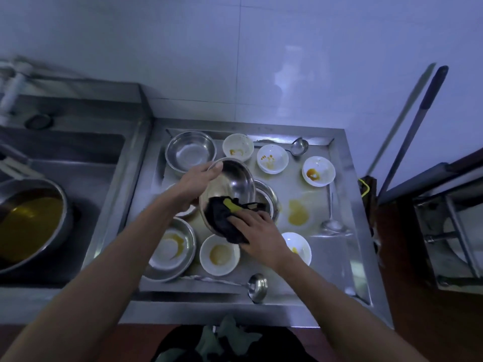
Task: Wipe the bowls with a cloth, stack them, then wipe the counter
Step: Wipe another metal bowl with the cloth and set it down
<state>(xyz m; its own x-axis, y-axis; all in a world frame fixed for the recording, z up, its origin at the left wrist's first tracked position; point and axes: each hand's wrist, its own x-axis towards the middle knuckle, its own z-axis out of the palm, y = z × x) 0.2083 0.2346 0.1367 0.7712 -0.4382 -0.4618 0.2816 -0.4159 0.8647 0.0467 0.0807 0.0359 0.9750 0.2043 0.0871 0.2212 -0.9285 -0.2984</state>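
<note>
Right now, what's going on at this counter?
A person is wiping a steel bowl. The left hand holds it tilted above the counter, and the right hand presses a dark cloth into its near side. Several white bowls, such as the one nearest the front, still show yellow residue, and a yellow spill sits on the counter. Nothing looks stacked on purpose yet. Ladles lie about, one at the front edge.
</note>
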